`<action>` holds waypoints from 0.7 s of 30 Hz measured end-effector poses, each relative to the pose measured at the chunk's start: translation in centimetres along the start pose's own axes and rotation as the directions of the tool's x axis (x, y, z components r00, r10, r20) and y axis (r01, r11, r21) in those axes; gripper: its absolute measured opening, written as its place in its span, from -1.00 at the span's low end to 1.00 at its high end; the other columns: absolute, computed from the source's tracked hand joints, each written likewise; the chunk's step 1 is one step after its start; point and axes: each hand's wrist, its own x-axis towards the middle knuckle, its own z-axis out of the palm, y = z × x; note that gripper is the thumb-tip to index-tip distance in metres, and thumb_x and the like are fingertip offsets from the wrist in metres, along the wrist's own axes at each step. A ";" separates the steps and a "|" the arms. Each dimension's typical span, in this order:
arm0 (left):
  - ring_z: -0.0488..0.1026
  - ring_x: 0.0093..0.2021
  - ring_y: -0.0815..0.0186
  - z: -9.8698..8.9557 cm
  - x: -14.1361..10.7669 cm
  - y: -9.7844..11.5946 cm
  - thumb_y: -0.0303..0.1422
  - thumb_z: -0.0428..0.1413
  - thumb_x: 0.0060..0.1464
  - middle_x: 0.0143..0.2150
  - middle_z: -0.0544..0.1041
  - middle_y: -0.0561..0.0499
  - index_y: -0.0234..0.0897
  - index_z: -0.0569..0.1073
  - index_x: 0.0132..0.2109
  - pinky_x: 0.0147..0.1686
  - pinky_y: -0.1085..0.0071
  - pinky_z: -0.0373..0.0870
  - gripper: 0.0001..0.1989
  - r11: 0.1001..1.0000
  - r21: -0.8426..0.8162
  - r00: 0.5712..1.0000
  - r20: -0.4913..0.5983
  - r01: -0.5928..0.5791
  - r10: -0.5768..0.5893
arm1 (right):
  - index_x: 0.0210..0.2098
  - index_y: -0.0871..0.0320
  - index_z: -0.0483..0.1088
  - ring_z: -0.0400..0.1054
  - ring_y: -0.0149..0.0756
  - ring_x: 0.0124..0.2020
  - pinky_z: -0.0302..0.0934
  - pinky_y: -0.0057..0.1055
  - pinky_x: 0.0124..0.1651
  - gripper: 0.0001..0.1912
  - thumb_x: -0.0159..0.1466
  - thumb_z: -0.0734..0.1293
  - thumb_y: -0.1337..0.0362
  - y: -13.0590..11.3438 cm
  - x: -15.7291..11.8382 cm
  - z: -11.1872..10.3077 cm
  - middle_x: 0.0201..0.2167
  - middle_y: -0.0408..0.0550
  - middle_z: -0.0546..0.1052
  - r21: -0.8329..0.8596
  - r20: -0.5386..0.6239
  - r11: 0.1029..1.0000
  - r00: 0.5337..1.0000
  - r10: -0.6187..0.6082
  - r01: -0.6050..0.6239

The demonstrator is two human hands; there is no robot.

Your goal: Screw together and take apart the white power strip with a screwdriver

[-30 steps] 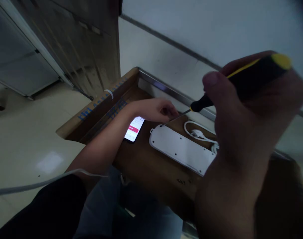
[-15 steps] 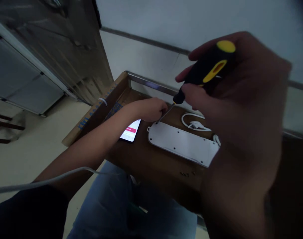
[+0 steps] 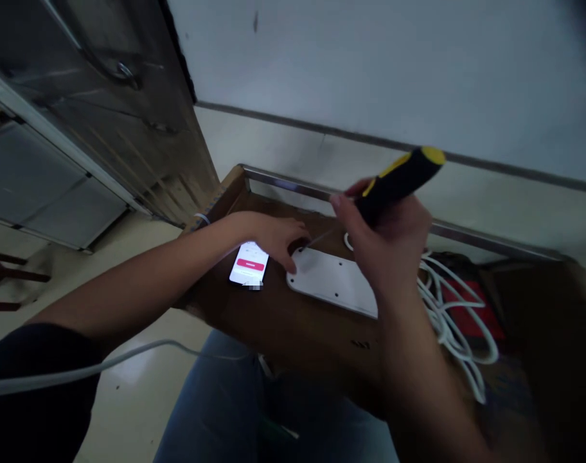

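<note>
My right hand (image 3: 394, 235) is wrapped around a screwdriver (image 3: 408, 173). Small dark screws (image 3: 360, 344) lie on cardboard (image 3: 264, 321), just this side of the white power strip (image 3: 326, 280). A lit phone (image 3: 249, 263) sits near the strip's left end, where my left hand (image 3: 276, 241), apart from my right, curls; I cannot tell whether it grips. Beyond are a metal rail (image 3: 288, 185) and the wall (image 3: 370, 77).

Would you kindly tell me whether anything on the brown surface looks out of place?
Slightly: a few small dark pieces, perhaps screws, lie loose on the brown surface near the white strip, and the white cord sprawls in untidy loops. I see no spill.
</note>
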 end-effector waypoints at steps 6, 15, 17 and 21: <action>0.46 0.21 -0.14 0.3 -0.9 1.2 0.05 0.48 -0.28 0.25 0.52 -0.40 -0.49 0.49 0.22 0.25 0.15 0.37 -0.01 0.988 0.148 0.999 -0.008 0.033 -0.032 | -0.26 0.31 0.48 0.22 -0.69 -0.45 0.09 -0.64 -0.34 -0.53 0.35 0.40 -0.06 1.9 -3.1 0.7 -0.43 -0.10 0.43 -0.118 0.076 0.991 0.996 -0.055 0.063; 0.57 -0.08 0.11 0.9 -1.0 0.3 -0.17 0.51 -0.15 0.01 0.66 -0.14 -0.35 0.52 0.08 -0.18 0.34 0.36 -0.33 1.000 0.027 1.000 -0.003 0.014 -0.014 | -0.22 0.28 0.50 0.29 -0.68 -0.51 0.15 -0.66 -0.38 -0.52 0.45 0.30 -0.07 3.4 -5.2 2.4 -0.46 -0.13 0.46 -0.191 -0.067 0.981 0.996 -0.052 0.038; 0.56 -0.16 0.17 0.8 -0.6 -0.2 -0.18 0.49 -0.12 -0.07 0.68 -0.07 -0.32 0.55 0.03 -0.26 0.37 0.31 -0.41 1.000 0.001 1.000 -0.004 -0.009 0.009 | -0.26 0.28 0.48 0.25 -0.70 -0.55 0.11 -0.66 -0.41 -0.54 0.46 0.29 -0.03 3.4 -5.2 2.6 -0.50 -0.15 0.44 -0.197 -0.030 0.978 0.997 -0.076 0.068; 0.51 -0.29 0.25 0.6 0.1 -0.9 -0.11 0.52 -0.19 -0.24 0.66 0.04 -0.24 0.57 -0.08 -0.35 0.38 0.23 -0.45 1.000 -0.012 1.000 0.013 -0.029 0.029 | -0.27 0.28 0.47 0.20 -0.69 -0.55 0.05 -0.62 -0.40 -0.55 0.49 0.23 0.01 3.1 -4.8 3.0 -0.53 -0.15 0.41 -0.196 0.047 0.972 0.991 -0.125 0.132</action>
